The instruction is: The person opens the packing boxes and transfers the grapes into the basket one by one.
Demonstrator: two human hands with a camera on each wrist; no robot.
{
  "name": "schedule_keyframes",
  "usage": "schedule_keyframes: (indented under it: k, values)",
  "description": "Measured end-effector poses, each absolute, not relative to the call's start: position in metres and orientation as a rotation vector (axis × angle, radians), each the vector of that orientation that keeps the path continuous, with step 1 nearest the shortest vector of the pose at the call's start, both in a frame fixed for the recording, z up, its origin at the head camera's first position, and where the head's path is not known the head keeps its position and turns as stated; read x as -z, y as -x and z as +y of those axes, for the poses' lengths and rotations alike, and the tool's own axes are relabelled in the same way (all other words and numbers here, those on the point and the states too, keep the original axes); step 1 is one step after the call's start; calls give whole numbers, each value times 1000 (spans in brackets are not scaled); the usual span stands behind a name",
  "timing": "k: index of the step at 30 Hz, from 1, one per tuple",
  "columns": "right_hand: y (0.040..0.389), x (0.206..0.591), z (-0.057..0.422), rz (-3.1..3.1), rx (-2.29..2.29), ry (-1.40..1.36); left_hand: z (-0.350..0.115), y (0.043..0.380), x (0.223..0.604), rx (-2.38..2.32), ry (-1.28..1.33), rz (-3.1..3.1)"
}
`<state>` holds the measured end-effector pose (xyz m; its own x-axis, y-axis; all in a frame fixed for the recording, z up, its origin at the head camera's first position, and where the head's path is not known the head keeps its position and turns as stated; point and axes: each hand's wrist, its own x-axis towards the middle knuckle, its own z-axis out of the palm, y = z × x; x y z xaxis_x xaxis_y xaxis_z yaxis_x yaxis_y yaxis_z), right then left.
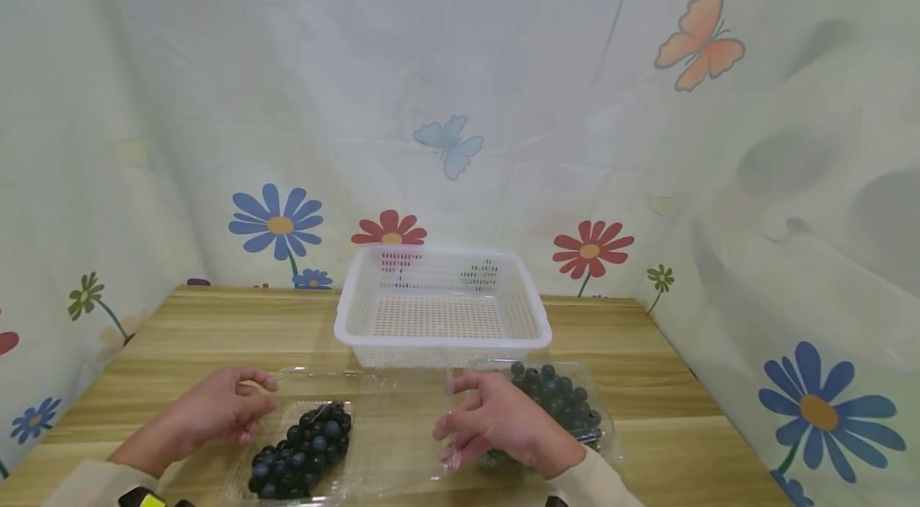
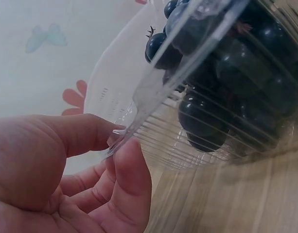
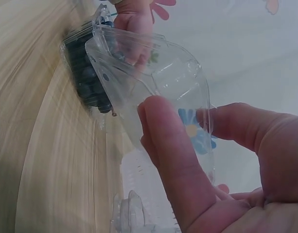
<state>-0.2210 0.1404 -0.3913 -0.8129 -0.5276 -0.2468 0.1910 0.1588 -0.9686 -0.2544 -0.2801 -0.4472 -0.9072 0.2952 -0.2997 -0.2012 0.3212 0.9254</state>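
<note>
At the near side of the worktop (image 1: 676, 427), two hands hold an opened clear box (image 1: 350, 459) of dark grapes (image 1: 298, 451) by opposite edges.
The left hand's (image 1: 230, 407) fingers pinch narrowly on the box's outer rim; the right hand's (image 1: 496, 419) fingers pinch the free edge of its lid (image 1: 402, 427), spread to the right of the base where the grapes lie. A second clear box (image 1: 607, 431) with grapes sits beside the right forearm, and a white basket (image 1: 446, 342) stands just behind. The step in hand looks like working the lid, though opening or closing cannot be told; the next move probably calls for steadying the base while the lid swings. No brand, label or writing can be read.
</note>
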Motion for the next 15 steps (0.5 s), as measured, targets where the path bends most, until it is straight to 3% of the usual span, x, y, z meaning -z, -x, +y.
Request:
schedule_keyframes:
  k: [15]
  values:
    - [220,387,138,2081,1557,243,-285,259,452,-1637,-118,2160]
